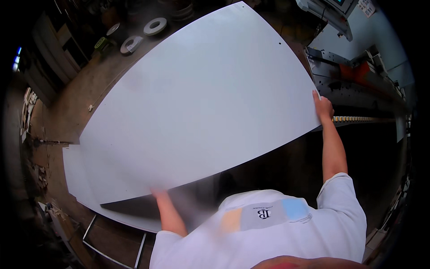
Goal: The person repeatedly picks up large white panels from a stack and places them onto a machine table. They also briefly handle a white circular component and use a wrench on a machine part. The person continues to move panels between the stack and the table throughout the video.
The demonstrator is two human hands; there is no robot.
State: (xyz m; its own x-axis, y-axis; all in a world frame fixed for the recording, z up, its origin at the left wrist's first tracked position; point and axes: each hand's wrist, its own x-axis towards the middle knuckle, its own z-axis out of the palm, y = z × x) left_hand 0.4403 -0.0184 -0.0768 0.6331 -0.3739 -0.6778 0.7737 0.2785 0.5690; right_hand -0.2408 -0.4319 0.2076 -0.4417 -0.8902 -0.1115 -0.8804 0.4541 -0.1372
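Note:
A large white sheet panel [192, 103] fills the middle of the view, tilted, with small holes near its far corner. My right hand [323, 107] is closed on its right edge, thumb on the top face. At the near edge, my left hand [159, 193] grips the same panel; it is slightly blurred and its fingers are mostly hidden. Beneath the panel's left end, another white sheet [71, 172] shows, partly covered.
A machine with a red part [358, 71] and a row of yellow pieces [358, 119] stands at right, a control screen [342, 4] above. Rolls of banding [155, 27] lie on the floor at far left. A metal frame [107, 255] stands at lower left.

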